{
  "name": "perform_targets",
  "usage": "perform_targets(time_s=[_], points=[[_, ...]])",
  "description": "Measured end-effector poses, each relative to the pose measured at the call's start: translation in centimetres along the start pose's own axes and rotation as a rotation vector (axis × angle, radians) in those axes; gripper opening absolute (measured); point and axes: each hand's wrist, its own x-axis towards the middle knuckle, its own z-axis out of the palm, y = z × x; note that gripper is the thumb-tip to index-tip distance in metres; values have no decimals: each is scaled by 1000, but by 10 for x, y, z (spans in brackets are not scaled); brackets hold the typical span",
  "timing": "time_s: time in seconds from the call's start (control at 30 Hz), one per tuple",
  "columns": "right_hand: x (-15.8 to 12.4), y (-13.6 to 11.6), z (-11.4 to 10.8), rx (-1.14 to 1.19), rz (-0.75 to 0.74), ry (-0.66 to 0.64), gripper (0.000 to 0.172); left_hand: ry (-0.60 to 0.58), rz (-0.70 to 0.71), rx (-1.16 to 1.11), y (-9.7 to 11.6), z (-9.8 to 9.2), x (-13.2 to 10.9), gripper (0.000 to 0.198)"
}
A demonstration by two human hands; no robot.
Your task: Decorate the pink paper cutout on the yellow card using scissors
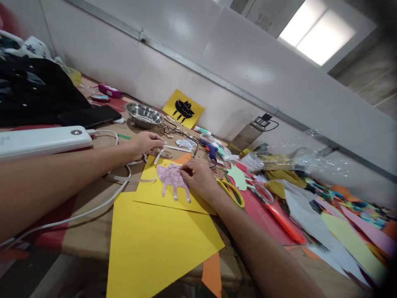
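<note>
White wall (173,37) panels, a metal rail across them, stand behind a crowded table (89,231).

Purple cutout (172,178): one, lying on a yellow card (145,194), dotted with beads along its upper part and at the ends of its legs. Beneath the card's near edge we record a larger yellow sheet (158,244).

Right hand (198,178): fingertips bent down at the cutout's upper right. We cannot tell whether they are closed on a bead.

Left hand (145,144): beyond the card's far left corner, fingers bunched beside a white strip (178,148). We cannot tell whether the tips grip anything.

At the back, we count a steel bowl (128,108) with pale contents, a black cutout (184,109) on a second yellow card leaning at the wall, and a tilted bottle (248,134).

To the left: a black cloth (40,91), a phone (89,117), a white device (43,140) with its cable.

To the right: a blue glue gun (211,150), a pale green cutout (238,177), yellow-handled scissors (241,200), an orange-red knife (285,223), and coloured paper scraps.
</note>
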Motion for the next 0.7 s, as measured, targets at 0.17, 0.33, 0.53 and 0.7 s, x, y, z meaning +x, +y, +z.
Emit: perform_targets(time_s=[0.17,0.33,0.53,0.7], points=[[2,2,-1,14,-14,-33,12,4,-3,-1,-2,0,2,4],[1,4,0,27,-59,-35,11,-4,-6,-12,-3,-1,2,3],[-2,11,-6,197,100,13,21,19,-8,25,1,1,-1,4],[-12,18,-37,194,197,175,21,-8,-5,-14,0,0,0,3]])
